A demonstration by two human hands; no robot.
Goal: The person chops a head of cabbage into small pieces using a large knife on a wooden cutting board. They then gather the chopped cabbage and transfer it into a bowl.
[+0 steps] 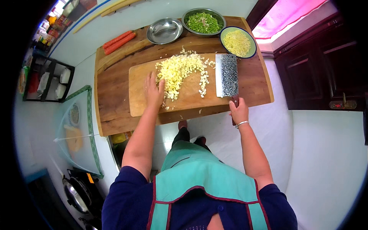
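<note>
A heap of pale yellow chopped vegetable (pixel 177 71) spreads over the left and middle of a wooden cutting board (pixel 142 103). My left hand (pixel 154 92) lies against the heap's left side, fingers stretched out and pointing away from me. In my right hand (pixel 239 110) is the dark handle of a cleaver (pixel 227 74), fingers wrapped round it. Its broad blade, patterned dark and silver with a bright edge on the left, lies over the board's right end. A short strip of chopped bits trails between the heap and the blade.
Behind the board on the wooden table (pixel 115 73) stand an empty metal bowl (pixel 165 31), a metal bowl of chopped green vegetable (pixel 204 22) and a rimmed bowl of pale yellow bits (pixel 237 43). Two carrots (pixel 119 42) lie far left. A mesh food cover (pixel 78 130) stands left.
</note>
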